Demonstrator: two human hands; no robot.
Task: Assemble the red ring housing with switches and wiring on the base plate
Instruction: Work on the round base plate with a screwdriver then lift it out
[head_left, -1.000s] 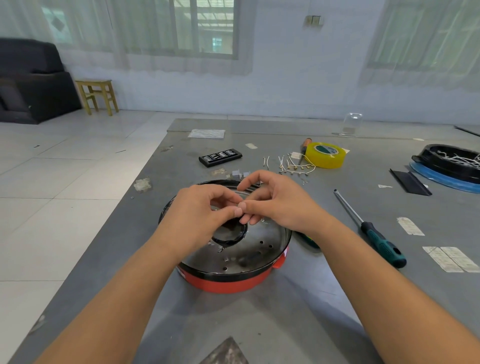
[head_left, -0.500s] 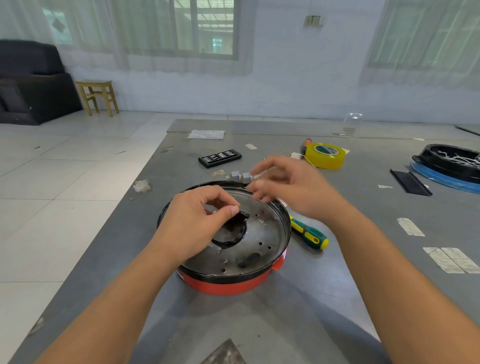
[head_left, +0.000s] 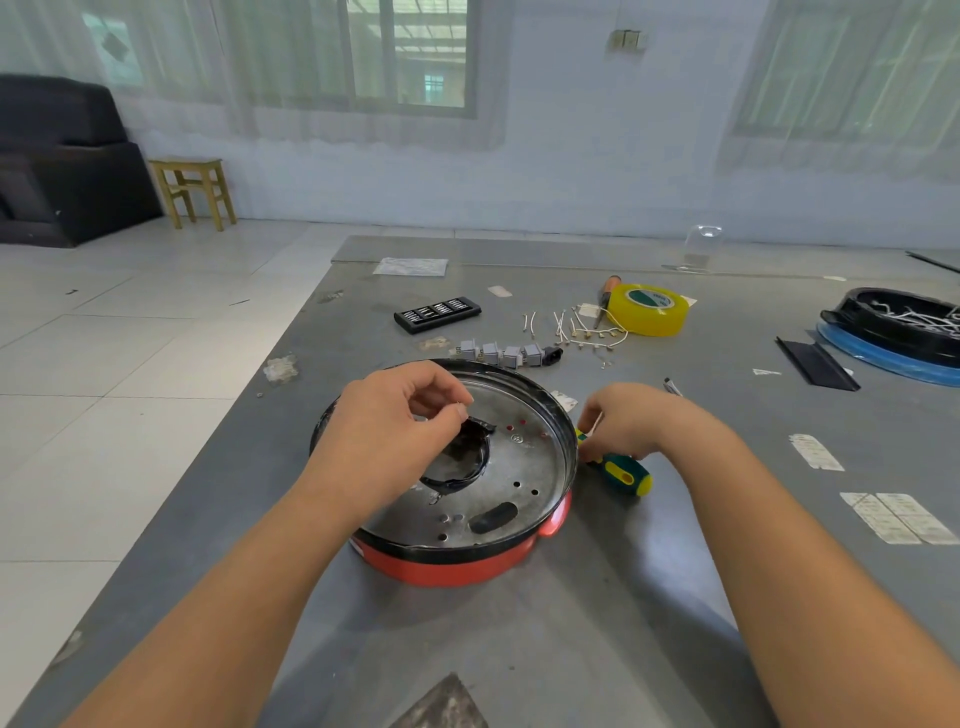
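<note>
The red ring housing (head_left: 457, 569) lies in the middle of the grey table with the round metal base plate (head_left: 524, 467) on top of it. My left hand (head_left: 395, 436) hovers over the plate's black-rimmed centre hole (head_left: 462, 467), with thumb and forefinger pinching a small part too tiny to identify. My right hand (head_left: 634, 426) is just right of the plate, its fingers curled round the green and yellow screwdriver (head_left: 626, 474) lying there. A row of grey switches (head_left: 501, 354) and several short white wires (head_left: 576, 327) lie behind the plate.
Behind the wires stands a yellow tape roll (head_left: 649, 310), and a black bit case (head_left: 437, 314) lies at the back left. A black housing on a blue ring (head_left: 904, 338) and a black strip (head_left: 816, 365) are at the right. The table's left edge drops to the tiled floor.
My right hand left the left hand, passed over the plate's far rim and came down to the right onto the screwdriver. The left hand stayed over the centre hole.
</note>
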